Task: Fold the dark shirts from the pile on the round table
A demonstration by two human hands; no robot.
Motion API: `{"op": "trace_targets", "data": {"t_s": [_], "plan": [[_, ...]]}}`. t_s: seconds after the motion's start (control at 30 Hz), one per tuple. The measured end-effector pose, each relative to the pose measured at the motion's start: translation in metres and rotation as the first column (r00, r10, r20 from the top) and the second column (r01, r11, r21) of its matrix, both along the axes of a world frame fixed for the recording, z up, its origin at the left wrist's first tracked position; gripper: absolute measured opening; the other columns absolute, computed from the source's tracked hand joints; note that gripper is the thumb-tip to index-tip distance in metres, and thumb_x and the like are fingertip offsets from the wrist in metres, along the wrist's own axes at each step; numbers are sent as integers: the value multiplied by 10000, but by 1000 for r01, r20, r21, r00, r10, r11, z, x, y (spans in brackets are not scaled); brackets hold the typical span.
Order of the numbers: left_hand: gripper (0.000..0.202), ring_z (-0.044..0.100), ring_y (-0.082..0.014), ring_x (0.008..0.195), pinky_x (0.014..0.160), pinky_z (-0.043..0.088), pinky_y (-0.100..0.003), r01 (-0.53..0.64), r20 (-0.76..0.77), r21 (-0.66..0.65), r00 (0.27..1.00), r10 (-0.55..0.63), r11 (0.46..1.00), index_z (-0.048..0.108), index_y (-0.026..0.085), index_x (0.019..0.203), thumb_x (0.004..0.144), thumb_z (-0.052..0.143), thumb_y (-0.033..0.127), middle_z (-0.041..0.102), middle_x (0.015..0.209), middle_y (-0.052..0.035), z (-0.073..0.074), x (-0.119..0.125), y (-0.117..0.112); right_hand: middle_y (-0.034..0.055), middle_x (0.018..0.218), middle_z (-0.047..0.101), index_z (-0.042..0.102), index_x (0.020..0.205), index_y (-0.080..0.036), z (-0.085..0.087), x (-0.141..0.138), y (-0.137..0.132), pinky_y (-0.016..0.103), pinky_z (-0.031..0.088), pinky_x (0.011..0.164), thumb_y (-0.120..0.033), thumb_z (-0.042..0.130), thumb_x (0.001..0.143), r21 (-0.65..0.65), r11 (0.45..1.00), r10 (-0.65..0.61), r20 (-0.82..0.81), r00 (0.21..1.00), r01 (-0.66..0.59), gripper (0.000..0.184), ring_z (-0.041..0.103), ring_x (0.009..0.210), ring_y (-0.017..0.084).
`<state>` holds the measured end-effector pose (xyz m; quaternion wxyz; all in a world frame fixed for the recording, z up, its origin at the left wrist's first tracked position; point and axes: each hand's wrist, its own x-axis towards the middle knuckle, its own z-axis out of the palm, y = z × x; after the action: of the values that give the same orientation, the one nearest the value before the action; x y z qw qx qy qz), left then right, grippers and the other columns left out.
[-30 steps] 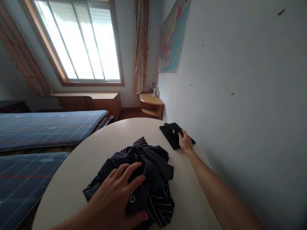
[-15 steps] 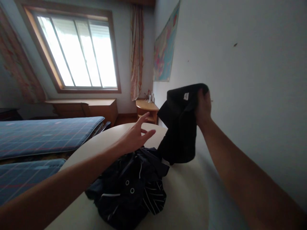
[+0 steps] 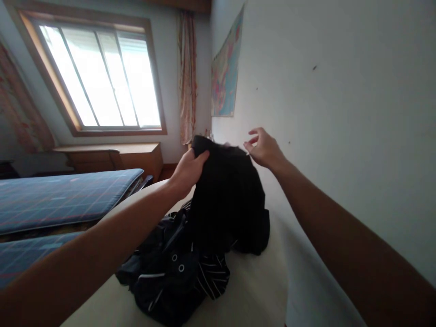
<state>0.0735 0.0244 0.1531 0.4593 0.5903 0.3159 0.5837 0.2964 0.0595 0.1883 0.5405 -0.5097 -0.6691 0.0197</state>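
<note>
Now that the right hand (image 3: 267,150) is opened, the black garment (image 3: 226,195) is gripped by the left hand (image 3: 186,175) instead.

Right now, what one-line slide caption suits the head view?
Left hand holds up a black garment, right hand nearby, dark clothes heaped below.

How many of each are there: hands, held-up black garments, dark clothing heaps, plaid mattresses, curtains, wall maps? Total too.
Hands: 2
Held-up black garment: 1
Dark clothing heap: 1
Plaid mattresses: 2
Curtains: 2
Wall map: 1
Total: 9
</note>
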Motion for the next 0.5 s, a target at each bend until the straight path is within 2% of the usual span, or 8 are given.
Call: {"op": "trace_targets", "data": {"t_s": [0.03,0.07,0.13,0.2,0.23,0.33,0.43,0.5], "plan": [[206,698,-239,929,912,537,-394,-30,4,-36,1000,30,999,661,148,1043,877,627,265,741,960,-64,0,-5,3,49,865,684,623,1046,-172,-9,0,-1,383,528,814,-402,683,860,-8,995,-94,58,994,94,302,643,783,194],[195,702,-233,909,904,541,-389,-51,-4,-64,999,51,997,656,149,1039,882,627,262,740,941,-64,-2,-10,5,59,857,687,633,1011,-171,-20,-3,-4,377,524,797,-411,652,883,-46,992,-112,117,987,118,273,635,754,190],[186,705,-223,903,912,539,-374,-77,-28,-92,997,75,993,653,153,1038,878,643,249,739,929,-60,-6,-17,10,70,824,687,651,951,-170,-44,-15,-16,354,521,751,-473,562,932,-228,974,31,212,977,18,316,628,711,184],[184,705,-218,911,923,535,-364,-80,-38,-112,996,76,991,657,152,1036,877,648,244,741,919,-57,-10,-21,12,77,919,699,650,1047,-187,-71,-31,-31,343,520,760,-521,598,899,-365,922,249,308,918,-128,369,645,767,195],[177,707,-217,906,916,538,-362,-72,-31,-129,997,69,989,661,151,1029,879,644,243,742,904,-55,-12,-23,12,90,1028,692,638,1123,-204,-85,-38,-37,349,518,799,-505,638,873,-373,915,300,373,878,-154,391,653,853,215],[139,709,-211,832,839,561,-344,-43,3,-189,999,44,981,674,146,953,858,658,247,737,829,-50,-11,-28,7,133,1338,569,535,1350,-228,-124,-48,-46,386,473,960,-342,636,867,-348,934,259,501,826,-81,506,597,1141,276],[124,692,-189,741,737,559,-298,-58,8,-203,998,61,977,672,144,880,818,694,249,717,753,-35,-10,-36,6,159,1405,525,570,1323,-165,-152,-43,-44,394,428,1050,-345,597,895,-466,863,427,472,771,-193,465,561,1225,283],[122,678,-172,716,702,542,-268,-91,3,-181,996,93,979,674,139,874,812,685,244,707,734,-28,-11,-43,10,138,1358,581,646,1211,-172,-164,-35,-42,389,424,1058,-415,520,951,-542,795,536,418,733,-272,378,572,1214,271]]}}
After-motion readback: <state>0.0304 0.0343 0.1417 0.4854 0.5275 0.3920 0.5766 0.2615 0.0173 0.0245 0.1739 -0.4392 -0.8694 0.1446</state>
